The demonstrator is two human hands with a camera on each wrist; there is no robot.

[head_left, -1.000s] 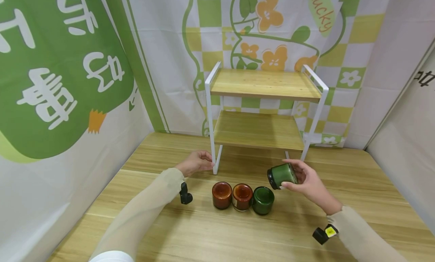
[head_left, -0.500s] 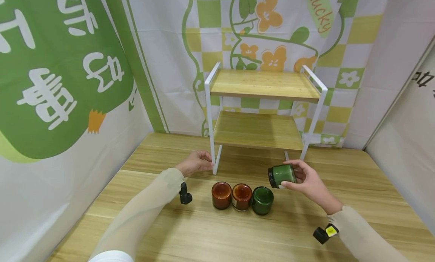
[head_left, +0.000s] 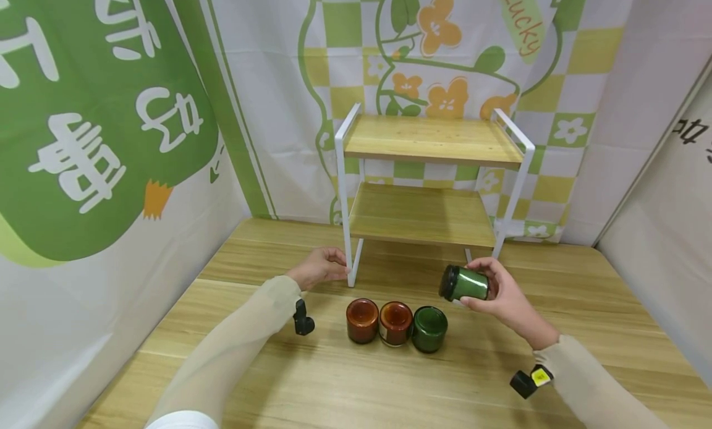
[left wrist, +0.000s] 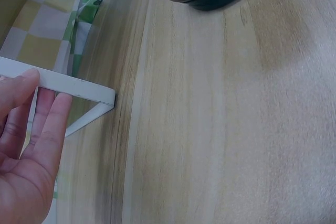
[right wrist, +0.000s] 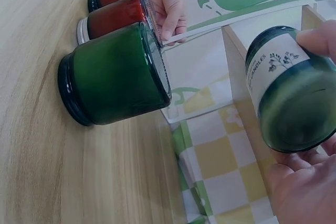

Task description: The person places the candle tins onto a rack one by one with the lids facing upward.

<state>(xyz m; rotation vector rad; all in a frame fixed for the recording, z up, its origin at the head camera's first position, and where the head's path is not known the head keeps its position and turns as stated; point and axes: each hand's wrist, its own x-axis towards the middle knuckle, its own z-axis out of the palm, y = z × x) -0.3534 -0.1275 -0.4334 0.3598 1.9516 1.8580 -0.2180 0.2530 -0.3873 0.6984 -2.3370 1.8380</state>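
Observation:
In the head view, my right hand holds a green jar above the table, tipped sideways with its black lid toward the left. The right wrist view shows a printed label on this jar, between thumb and fingers. My left hand pinches the lower front of the shelf's white left leg; in the left wrist view, thumb and fingers of the left hand lie on either side of the white bar. Two amber jars and another green jar stand in a row, lids down.
A two-tier shelf with a wooden top board and a lower board stands at the back of the wooden table. Printed cloths hang behind it and at both sides.
The green jar in my right hand has turned, its black lid end now raised a little and its side more visible. My left hand stays on the shelf leg.

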